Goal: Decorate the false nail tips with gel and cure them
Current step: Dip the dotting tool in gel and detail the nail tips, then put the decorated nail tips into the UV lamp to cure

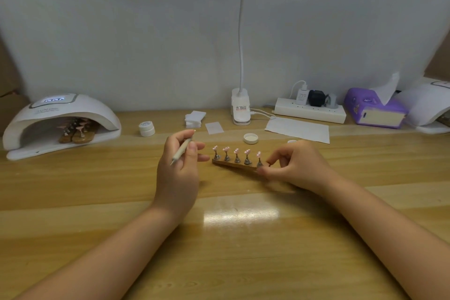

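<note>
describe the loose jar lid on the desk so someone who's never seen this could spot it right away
Start at the white clip lamp at the back of the desk. The lid lies just in front of it, beyond the row of nail tips. It is round, white, shallow and lies open side up.

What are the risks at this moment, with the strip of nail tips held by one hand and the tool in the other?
1. The right hand pinches only one end of the wooden strip; if lifted so, it may tilt and the five pink nail tips may shift.
2. The left hand holds the pen tool close to the nearest tip; it may smear uncured gel.
3. The open jar lid lies just behind the strip and may be knocked.
</note>
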The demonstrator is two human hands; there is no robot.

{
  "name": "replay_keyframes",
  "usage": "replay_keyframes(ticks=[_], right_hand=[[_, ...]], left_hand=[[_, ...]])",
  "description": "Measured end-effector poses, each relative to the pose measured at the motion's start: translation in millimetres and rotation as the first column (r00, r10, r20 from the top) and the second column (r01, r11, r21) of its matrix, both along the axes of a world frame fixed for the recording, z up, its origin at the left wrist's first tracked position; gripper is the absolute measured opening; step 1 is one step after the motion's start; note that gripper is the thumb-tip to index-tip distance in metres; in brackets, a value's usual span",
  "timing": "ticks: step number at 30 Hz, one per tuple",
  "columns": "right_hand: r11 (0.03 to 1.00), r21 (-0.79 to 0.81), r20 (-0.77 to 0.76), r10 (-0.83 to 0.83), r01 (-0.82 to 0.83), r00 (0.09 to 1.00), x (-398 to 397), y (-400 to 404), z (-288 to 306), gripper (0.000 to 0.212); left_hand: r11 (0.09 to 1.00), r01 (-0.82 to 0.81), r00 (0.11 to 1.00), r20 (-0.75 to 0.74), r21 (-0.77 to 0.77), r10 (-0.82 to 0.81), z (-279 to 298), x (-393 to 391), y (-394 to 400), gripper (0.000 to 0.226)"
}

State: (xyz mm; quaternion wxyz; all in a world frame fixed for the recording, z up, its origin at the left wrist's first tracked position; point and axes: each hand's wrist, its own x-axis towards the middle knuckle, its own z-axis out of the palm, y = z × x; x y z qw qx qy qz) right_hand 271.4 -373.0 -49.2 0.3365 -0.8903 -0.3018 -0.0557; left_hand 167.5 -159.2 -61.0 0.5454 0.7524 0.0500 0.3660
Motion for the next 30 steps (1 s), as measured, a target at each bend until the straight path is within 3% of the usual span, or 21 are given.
replay_keyframes(ticks=[6, 10, 15, 18, 22, 26, 30], right_hand=[[0.951, 0.308, 0.008, -0.036, 0.032, 0.999, -3.1, -6.7, 26.0, 0.023], [0.922, 0.372, 0.029, -0.127, 0.107, 0.991, -6.3, -21.6, 33.7, 0.021], [0.863, 0.391, -0.034, -0.335, 0.321, 0.942, -2.4, -89.4, 27.3, 0.023], [0.788, 0.38, -0.057, -0.502, 0.484, 0.863, 0.6, -150.2, 22.5, 0.024], [0.643, 0.328, -0.019, -0.728, 0.692, 0.686, 6.6, -220.9, 16.8, 0.027], [0.534, 0.284, 0.021, -0.834, 0.796, 0.552, 17.1, -267.3, 14.0, 0.027], [0.447, 0.268, -0.044, -0.879, 0.853, 0.475, 42.3, -296.1, 9.8, 0.033]], left_hand=[[1.0, 0.003, 0.983, 0.186, -0.019, 0.0, 14.1, -4.3, -6.7, 0.024], [0.996, 0.07, 0.97, 0.235, -0.06, -0.054, 25.9, 0.7, -18.2, 0.023], [0.971, 0.234, 0.959, 0.174, -0.04, -0.224, 21.8, 14.9, -56.6, 0.025], [0.934, 0.357, 0.922, 0.17, -0.023, -0.348, 16.1, 25.1, -95.1, 0.029], [0.871, 0.488, 0.87, 0.102, -0.052, -0.482, 7.4, 45.4, -158.0, 0.037], [0.836, 0.532, 0.846, 0.04, -0.137, -0.532, 11.7, 69.9, -213.3, 0.04], [0.84, 0.508, 0.856, 0.008, -0.192, -0.516, 16.2, 91.8, -241.3, 0.034]])
